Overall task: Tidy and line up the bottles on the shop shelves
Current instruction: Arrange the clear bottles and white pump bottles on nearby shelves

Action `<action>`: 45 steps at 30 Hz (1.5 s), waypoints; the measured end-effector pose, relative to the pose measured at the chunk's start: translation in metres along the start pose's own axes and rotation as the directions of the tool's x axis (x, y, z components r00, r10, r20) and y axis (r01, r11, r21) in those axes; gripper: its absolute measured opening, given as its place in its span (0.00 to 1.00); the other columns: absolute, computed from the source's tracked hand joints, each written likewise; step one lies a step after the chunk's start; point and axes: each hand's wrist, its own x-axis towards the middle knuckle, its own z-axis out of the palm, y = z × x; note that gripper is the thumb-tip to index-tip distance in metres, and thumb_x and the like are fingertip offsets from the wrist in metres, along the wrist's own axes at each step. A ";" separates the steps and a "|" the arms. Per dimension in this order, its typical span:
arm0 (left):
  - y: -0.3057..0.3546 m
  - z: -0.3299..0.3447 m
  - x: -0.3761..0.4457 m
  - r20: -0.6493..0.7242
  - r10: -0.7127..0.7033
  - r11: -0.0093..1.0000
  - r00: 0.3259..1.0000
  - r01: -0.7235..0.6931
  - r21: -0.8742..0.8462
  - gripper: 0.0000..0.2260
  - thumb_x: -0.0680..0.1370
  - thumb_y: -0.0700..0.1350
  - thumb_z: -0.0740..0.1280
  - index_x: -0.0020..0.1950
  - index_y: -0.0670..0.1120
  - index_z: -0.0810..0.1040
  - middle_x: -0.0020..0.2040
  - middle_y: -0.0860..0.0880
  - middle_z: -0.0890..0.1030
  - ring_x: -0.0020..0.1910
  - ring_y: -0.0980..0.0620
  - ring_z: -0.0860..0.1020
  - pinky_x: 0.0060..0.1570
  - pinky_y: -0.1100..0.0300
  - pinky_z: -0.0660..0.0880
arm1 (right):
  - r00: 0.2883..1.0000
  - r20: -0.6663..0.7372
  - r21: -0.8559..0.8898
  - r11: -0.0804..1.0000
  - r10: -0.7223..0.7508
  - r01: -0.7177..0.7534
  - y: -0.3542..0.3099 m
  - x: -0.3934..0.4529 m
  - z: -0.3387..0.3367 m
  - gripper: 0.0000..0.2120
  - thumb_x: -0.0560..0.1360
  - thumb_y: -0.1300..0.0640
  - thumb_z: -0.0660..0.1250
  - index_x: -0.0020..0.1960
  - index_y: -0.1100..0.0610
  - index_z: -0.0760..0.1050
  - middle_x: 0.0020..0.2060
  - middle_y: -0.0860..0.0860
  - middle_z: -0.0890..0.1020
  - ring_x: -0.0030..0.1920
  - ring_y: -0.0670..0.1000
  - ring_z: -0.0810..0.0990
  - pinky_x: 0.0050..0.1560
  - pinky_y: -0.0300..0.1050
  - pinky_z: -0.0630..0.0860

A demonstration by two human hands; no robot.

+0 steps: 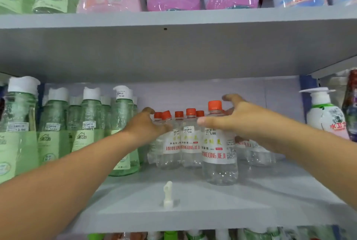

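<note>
Nearest the viewer, below and between both forearms, a small white plastic fitting (167, 194) stands loose on the grey shelf board (251, 197).

Just under the right hand (233, 118), the front clear bottle (219, 149), orange-capped with a price sticker, stands upright and forward of its group. The right hand is spread, fingers arched over and behind the cap, thumb pointing inward across the shoulder; whether it touches the bottle cannot be told. It grips nothing that shows.

The left hand (146, 126) lies against the left flank of the clear bottle cluster (181, 139), fingers reaching behind the orange caps; their curl is hidden, so grip or plain contact cannot be confirmed.

Left of the left forearm, the green bottles (87, 124) with white caps stand in close ranks. Right of the right wrist, a white pump bottle (324, 114) stands well apart.

Risks, as judged: the cluster is tight and top-heavy. A squeeze from both sides could tip a rear bottle or push the front one towards the shelf edge. The left forearm passes just beside the nearest green bottle and may nudge it. The loose fitting may be swept off.
</note>
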 end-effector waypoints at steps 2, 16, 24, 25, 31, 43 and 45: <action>-0.003 0.004 0.003 -0.004 0.045 0.999 0.999 -0.045 0.012 0.37 0.72 0.60 0.75 0.76 0.50 0.63 0.64 0.49 0.76 0.56 0.50 0.75 0.55 0.58 0.73 | 0.999 0.041 -0.135 0.991 0.030 -0.024 0.000 0.002 0.015 0.39 0.63 0.38 0.79 0.67 0.46 0.66 0.53 0.44 0.82 0.47 0.47 0.83 0.42 0.44 0.80; 0.006 -0.015 0.004 0.017 0.134 0.977 0.991 -0.135 0.165 0.29 0.72 0.55 0.76 0.70 0.51 0.70 0.56 0.53 0.75 0.53 0.51 0.75 0.51 0.58 0.72 | 0.973 -0.227 -0.447 0.892 -0.036 -0.072 0.027 0.029 -0.001 0.53 0.69 0.49 0.79 0.81 0.49 0.48 0.73 0.53 0.67 0.70 0.58 0.68 0.65 0.52 0.72; 0.006 -0.025 0.002 0.085 0.116 0.917 0.990 -0.140 0.375 0.32 0.80 0.50 0.69 0.80 0.48 0.59 0.74 0.48 0.70 0.68 0.44 0.73 0.59 0.56 0.72 | 0.999 0.022 -0.409 0.911 -0.047 0.052 -0.019 0.057 0.052 0.40 0.74 0.37 0.71 0.78 0.53 0.59 0.72 0.52 0.70 0.65 0.55 0.75 0.60 0.47 0.75; 0.004 -0.024 0.002 0.088 0.118 0.911 0.989 -0.143 0.386 0.32 0.80 0.50 0.68 0.81 0.48 0.58 0.75 0.47 0.69 0.69 0.44 0.72 0.61 0.55 0.72 | 0.998 0.061 -0.428 0.904 0.028 0.001 -0.016 0.065 0.058 0.43 0.72 0.35 0.71 0.77 0.55 0.59 0.70 0.53 0.71 0.63 0.57 0.76 0.60 0.49 0.77; -0.003 -0.021 0.007 0.109 0.114 0.914 0.987 -0.147 0.378 0.26 0.80 0.46 0.67 0.76 0.48 0.62 0.65 0.47 0.75 0.60 0.44 0.77 0.56 0.53 0.76 | 0.986 0.164 -0.164 0.986 0.041 -0.013 0.013 0.093 0.074 0.20 0.72 0.49 0.77 0.58 0.55 0.73 0.50 0.51 0.83 0.47 0.52 0.85 0.50 0.52 0.84; -0.009 -0.012 0.009 0.007 0.145 0.984 0.989 -0.145 0.101 0.23 0.75 0.49 0.74 0.65 0.50 0.68 0.56 0.51 0.79 0.51 0.49 0.79 0.52 0.54 0.78 | 0.957 0.266 -0.022 0.992 -0.114 0.124 0.019 0.096 0.076 0.20 0.75 0.51 0.74 0.65 0.53 0.75 0.56 0.48 0.84 0.50 0.48 0.85 0.47 0.43 0.83; -0.010 -0.014 0.010 0.035 0.124 0.990 0.992 -0.125 0.058 0.21 0.76 0.48 0.74 0.64 0.51 0.68 0.54 0.51 0.79 0.51 0.50 0.80 0.54 0.52 0.79 | 0.968 0.212 -0.030 0.989 -0.134 0.144 0.018 0.094 0.081 0.22 0.74 0.48 0.75 0.64 0.53 0.75 0.53 0.48 0.84 0.47 0.48 0.85 0.40 0.41 0.83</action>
